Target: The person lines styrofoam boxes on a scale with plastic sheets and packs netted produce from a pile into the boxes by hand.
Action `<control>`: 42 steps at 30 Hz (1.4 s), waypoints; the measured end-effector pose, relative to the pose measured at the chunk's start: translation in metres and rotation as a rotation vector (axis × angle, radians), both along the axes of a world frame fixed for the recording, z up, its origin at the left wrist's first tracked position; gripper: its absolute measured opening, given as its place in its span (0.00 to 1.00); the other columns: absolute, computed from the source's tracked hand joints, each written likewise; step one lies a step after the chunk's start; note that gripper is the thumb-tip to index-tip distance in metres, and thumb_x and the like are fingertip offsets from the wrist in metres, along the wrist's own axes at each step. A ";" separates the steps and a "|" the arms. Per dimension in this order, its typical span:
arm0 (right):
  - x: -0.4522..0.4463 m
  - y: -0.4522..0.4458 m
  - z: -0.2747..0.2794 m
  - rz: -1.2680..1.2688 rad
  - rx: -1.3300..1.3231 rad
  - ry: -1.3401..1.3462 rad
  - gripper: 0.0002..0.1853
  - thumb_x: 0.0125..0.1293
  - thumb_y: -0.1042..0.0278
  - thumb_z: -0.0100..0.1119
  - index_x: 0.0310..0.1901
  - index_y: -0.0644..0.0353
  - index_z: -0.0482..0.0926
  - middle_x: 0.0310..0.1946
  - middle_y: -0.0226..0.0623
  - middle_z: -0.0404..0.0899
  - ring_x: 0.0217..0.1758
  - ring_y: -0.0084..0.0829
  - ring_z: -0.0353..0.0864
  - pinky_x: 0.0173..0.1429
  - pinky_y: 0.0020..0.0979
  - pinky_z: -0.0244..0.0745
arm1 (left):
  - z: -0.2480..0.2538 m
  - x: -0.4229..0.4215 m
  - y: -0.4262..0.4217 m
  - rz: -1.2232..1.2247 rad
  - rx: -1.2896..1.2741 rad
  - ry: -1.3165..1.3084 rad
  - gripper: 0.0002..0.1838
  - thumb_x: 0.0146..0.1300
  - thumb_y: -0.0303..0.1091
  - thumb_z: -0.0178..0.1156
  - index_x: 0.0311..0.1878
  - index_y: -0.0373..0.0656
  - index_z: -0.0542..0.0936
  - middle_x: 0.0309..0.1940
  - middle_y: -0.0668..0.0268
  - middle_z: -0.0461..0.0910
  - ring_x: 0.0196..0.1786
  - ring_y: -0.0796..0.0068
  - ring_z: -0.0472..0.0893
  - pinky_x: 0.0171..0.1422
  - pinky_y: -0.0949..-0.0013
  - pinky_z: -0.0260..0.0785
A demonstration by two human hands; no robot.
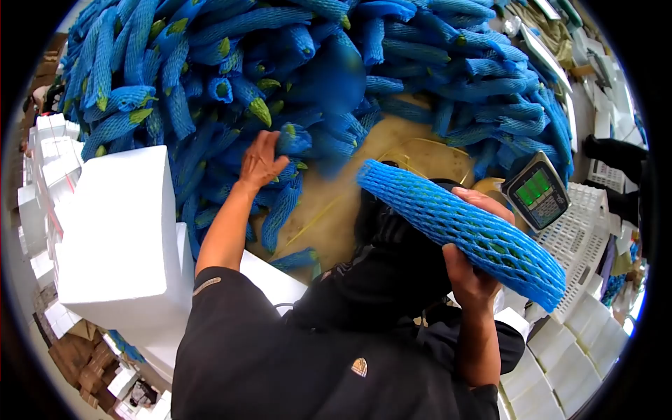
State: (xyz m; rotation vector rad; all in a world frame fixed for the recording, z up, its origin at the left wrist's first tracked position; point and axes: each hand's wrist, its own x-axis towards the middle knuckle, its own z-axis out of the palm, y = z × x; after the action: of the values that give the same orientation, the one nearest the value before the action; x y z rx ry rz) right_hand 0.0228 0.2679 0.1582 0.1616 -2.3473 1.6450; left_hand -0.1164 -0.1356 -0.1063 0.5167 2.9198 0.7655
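A long green vegetable in a blue foam net sleeve (462, 234) lies across my right hand (477, 276), whose fingers and thumb are wrapped round its middle. Green skin shows through the stretched mesh. My left hand (262, 162) reaches to the near side of a big heap of net-sleeved vegetables (231, 42), thumb and fingers apart. Just beside its fingers is the end of one sleeved vegetable (293, 140); whether they touch, I cannot tell. Several pieces in the heap have green tips poking out. A blurred blue shape (329, 80) hangs over the heap's middle.
A white foam box (119, 231) stands at my left. To the right, a scale display (537, 190) with green digits leans by a white plastic crate (577, 231). White foam boxes (581, 332) line the lower right. A yellow strap (311, 220) lies on the tan surface.
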 end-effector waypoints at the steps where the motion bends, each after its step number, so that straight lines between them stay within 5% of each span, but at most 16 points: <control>1: 0.000 -0.002 -0.001 0.006 0.019 0.015 0.31 0.58 0.67 0.76 0.62 0.68 0.76 0.60 0.49 0.81 0.65 0.45 0.82 0.72 0.44 0.74 | 0.016 0.012 0.013 -0.018 0.001 -0.017 0.33 0.57 0.46 0.69 0.66 0.45 0.76 0.55 0.51 0.77 0.57 0.39 0.80 0.59 0.44 0.77; 6: -0.001 -0.006 0.003 -0.007 -0.032 -0.005 0.31 0.61 0.64 0.76 0.62 0.70 0.76 0.59 0.52 0.81 0.64 0.46 0.83 0.73 0.44 0.74 | 0.077 0.081 0.057 0.045 0.037 -0.148 0.35 0.49 0.41 0.73 0.63 0.40 0.80 0.54 0.52 0.80 0.53 0.42 0.82 0.53 0.49 0.79; 9: 0.002 -0.002 0.003 -0.019 -0.029 -0.002 0.31 0.62 0.63 0.76 0.62 0.71 0.76 0.59 0.52 0.81 0.64 0.46 0.83 0.72 0.44 0.74 | 0.047 0.112 0.016 0.146 -0.142 -0.114 0.30 0.47 0.41 0.75 0.56 0.43 0.84 0.55 0.57 0.79 0.56 0.50 0.81 0.55 0.51 0.79; 11: 0.003 -0.002 0.004 -0.017 -0.005 0.010 0.31 0.62 0.63 0.76 0.62 0.71 0.76 0.58 0.52 0.82 0.64 0.45 0.83 0.72 0.43 0.74 | 0.039 0.121 -0.014 0.221 -0.310 -0.124 0.27 0.44 0.38 0.76 0.51 0.42 0.86 0.68 0.55 0.72 0.63 0.48 0.76 0.60 0.52 0.78; 16: 0.003 -0.005 0.005 0.005 -0.037 0.013 0.30 0.60 0.67 0.76 0.61 0.70 0.77 0.59 0.50 0.82 0.65 0.44 0.83 0.71 0.42 0.75 | 0.028 0.089 -0.037 -0.019 -0.574 -0.095 0.20 0.43 0.44 0.77 0.38 0.43 0.91 0.86 0.50 0.52 0.83 0.46 0.58 0.84 0.45 0.58; 19: 0.002 -0.006 0.003 0.015 -0.091 0.011 0.29 0.60 0.70 0.76 0.61 0.69 0.78 0.59 0.50 0.82 0.65 0.44 0.82 0.71 0.42 0.76 | -0.003 0.056 -0.036 -0.126 -0.519 -0.182 0.21 0.42 0.48 0.77 0.37 0.44 0.92 0.86 0.49 0.51 0.87 0.45 0.50 0.89 0.45 0.44; 23: 0.005 0.016 0.007 0.063 -0.295 0.005 0.29 0.58 0.76 0.75 0.63 0.63 0.79 0.63 0.46 0.81 0.68 0.42 0.81 0.74 0.43 0.73 | -0.017 0.053 -0.064 -0.215 -0.415 -0.067 0.29 0.41 0.48 0.77 0.47 0.41 0.92 0.77 0.44 0.64 0.78 0.40 0.62 0.86 0.44 0.50; 24: 0.011 0.023 0.006 -0.006 -0.578 0.067 0.30 0.59 0.76 0.75 0.64 0.62 0.78 0.62 0.45 0.82 0.69 0.42 0.80 0.75 0.45 0.72 | -0.013 0.048 -0.064 -0.220 -0.377 -0.087 0.32 0.40 0.47 0.76 0.51 0.40 0.90 0.74 0.44 0.67 0.75 0.40 0.65 0.83 0.42 0.55; 27: 0.031 0.096 0.025 -0.084 -0.697 0.069 0.31 0.70 0.58 0.59 0.70 0.63 0.67 0.65 0.49 0.77 0.74 0.54 0.74 0.85 0.59 0.59 | -0.005 0.032 -0.054 -0.206 -0.201 0.086 0.33 0.43 0.40 0.75 0.56 0.39 0.86 0.72 0.43 0.68 0.73 0.37 0.67 0.81 0.44 0.58; 29: 0.065 0.143 0.027 -0.175 -0.786 0.012 0.28 0.70 0.60 0.55 0.70 0.60 0.67 0.63 0.48 0.78 0.75 0.53 0.74 0.83 0.57 0.63 | 0.004 0.024 -0.043 -0.160 -0.150 0.179 0.34 0.45 0.40 0.76 0.58 0.40 0.85 0.74 0.41 0.65 0.75 0.35 0.65 0.83 0.43 0.56; 33: 0.135 0.187 -0.003 -0.515 -0.162 -0.495 0.33 0.68 0.57 0.66 0.69 0.59 0.66 0.59 0.45 0.79 0.62 0.45 0.81 0.70 0.46 0.75 | 0.003 0.017 -0.017 -0.105 -0.026 0.306 0.32 0.54 0.40 0.78 0.63 0.39 0.83 0.74 0.43 0.67 0.75 0.41 0.68 0.82 0.45 0.57; 36: 0.164 0.195 -0.060 -0.444 0.345 -0.869 0.34 0.67 0.53 0.71 0.66 0.64 0.69 0.58 0.52 0.79 0.60 0.46 0.82 0.66 0.41 0.76 | 0.033 0.025 0.026 -0.065 0.326 0.108 0.29 0.60 0.34 0.76 0.64 0.36 0.80 0.70 0.49 0.73 0.71 0.52 0.73 0.80 0.52 0.60; 38: 0.171 0.196 -0.086 -0.335 0.526 -0.826 0.30 0.63 0.58 0.71 0.64 0.58 0.73 0.55 0.52 0.80 0.60 0.52 0.81 0.64 0.45 0.77 | 0.076 0.036 0.070 -0.094 0.513 -0.017 0.25 0.64 0.26 0.71 0.63 0.34 0.78 0.61 0.59 0.81 0.63 0.65 0.79 0.76 0.60 0.64; 42: 0.174 0.192 -0.145 -0.367 0.858 -0.380 0.23 0.59 0.67 0.69 0.58 0.57 0.81 0.50 0.44 0.80 0.59 0.50 0.80 0.65 0.46 0.76 | 0.130 0.051 0.114 -0.020 0.736 -0.216 0.21 0.62 0.26 0.71 0.58 0.35 0.82 0.52 0.62 0.85 0.58 0.66 0.82 0.72 0.61 0.67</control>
State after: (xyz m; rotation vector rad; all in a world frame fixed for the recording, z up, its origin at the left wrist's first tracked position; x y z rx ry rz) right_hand 0.1971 0.4601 0.0128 -0.4314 -2.9807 0.4593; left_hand -0.0659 -0.0216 0.0237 0.4598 2.3580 1.7686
